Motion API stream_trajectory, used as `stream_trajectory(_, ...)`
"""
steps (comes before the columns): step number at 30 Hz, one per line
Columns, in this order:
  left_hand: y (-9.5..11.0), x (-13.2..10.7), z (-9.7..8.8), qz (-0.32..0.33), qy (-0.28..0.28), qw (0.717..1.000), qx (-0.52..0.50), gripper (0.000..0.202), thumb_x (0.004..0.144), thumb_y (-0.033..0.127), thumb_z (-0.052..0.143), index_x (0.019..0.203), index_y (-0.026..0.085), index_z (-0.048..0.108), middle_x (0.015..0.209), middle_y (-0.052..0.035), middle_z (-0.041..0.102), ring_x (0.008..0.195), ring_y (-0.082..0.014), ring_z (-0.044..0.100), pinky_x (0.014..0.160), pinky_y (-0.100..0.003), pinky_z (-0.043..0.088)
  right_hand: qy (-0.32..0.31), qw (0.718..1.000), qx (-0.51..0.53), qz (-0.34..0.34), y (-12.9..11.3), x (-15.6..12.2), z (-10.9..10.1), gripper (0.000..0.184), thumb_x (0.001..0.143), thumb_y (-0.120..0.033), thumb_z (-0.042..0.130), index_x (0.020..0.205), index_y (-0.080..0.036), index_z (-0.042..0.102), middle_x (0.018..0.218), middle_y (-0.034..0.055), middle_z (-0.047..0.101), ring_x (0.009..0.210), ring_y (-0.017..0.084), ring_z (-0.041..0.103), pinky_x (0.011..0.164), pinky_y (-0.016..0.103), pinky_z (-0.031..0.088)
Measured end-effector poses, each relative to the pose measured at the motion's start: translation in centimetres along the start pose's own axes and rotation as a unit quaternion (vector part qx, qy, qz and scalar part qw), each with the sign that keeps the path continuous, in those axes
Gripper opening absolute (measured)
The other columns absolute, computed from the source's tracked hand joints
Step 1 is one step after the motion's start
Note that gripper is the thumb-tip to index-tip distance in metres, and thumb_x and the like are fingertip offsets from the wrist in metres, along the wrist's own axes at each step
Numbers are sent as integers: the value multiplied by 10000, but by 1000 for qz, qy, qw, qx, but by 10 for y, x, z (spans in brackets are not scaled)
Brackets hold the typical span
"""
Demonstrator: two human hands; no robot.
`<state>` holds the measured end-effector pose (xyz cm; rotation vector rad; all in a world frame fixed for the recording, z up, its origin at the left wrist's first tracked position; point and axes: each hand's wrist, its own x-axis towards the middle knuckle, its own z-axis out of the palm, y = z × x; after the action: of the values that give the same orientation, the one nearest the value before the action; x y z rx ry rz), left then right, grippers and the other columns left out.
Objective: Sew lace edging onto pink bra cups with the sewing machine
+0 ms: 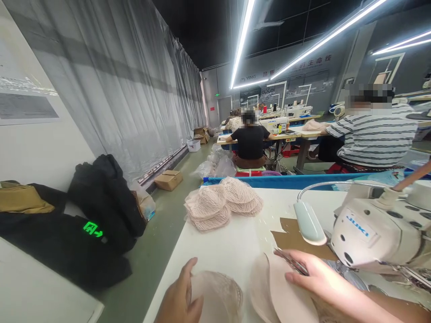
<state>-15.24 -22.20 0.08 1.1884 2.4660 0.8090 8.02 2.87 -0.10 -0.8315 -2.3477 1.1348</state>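
Note:
My left hand (182, 294) is at the near edge of the white table, thumb and fingers around the left edge of a beige lace cup piece (224, 291). My right hand (314, 273) is closed around slim metal thread snips (292, 261), whose tips point up and left. Under that hand lie smooth beige moulded cups (283, 291), and its thumb rests near their top edge. More lace shows below the right wrist. Farther back on the table sit two stacks of beige lace cups, a left stack (207, 208) and a right stack (242, 197).
A white JUKI sewing machine (367, 233) with a pale lamp (308, 222) stands at the right, beside brown card (292, 233). A blue trough (269, 181) borders the table's far side. Dark clothing (104, 202) hangs at left. People sit at machines ahead.

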Motion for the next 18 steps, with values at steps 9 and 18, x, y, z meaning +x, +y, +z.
stream_trajectory(9, 64, 113, -90, 328, 357, 874, 29, 122, 837, 166, 477, 856, 179, 597, 795, -34, 540, 751, -167, 531, 711, -276, 427, 239, 941, 144, -190, -94, 128, 16, 222, 877, -397, 465, 855, -203, 570, 833, 30, 629, 637, 147, 539, 565, 271, 447)
stream_trajectory(18, 55, 209, -16, 350, 139, 924, 68, 223, 717, 183, 605, 937, 191, 569, 1270, -130, 538, 1259, -295, 430, 1026, -446, 373, 258, 936, 127, -203, -12, 208, 27, 215, 756, -295, 458, 839, -200, 632, 1024, 83, 681, 989, 251, 614, 916, 472, 450)
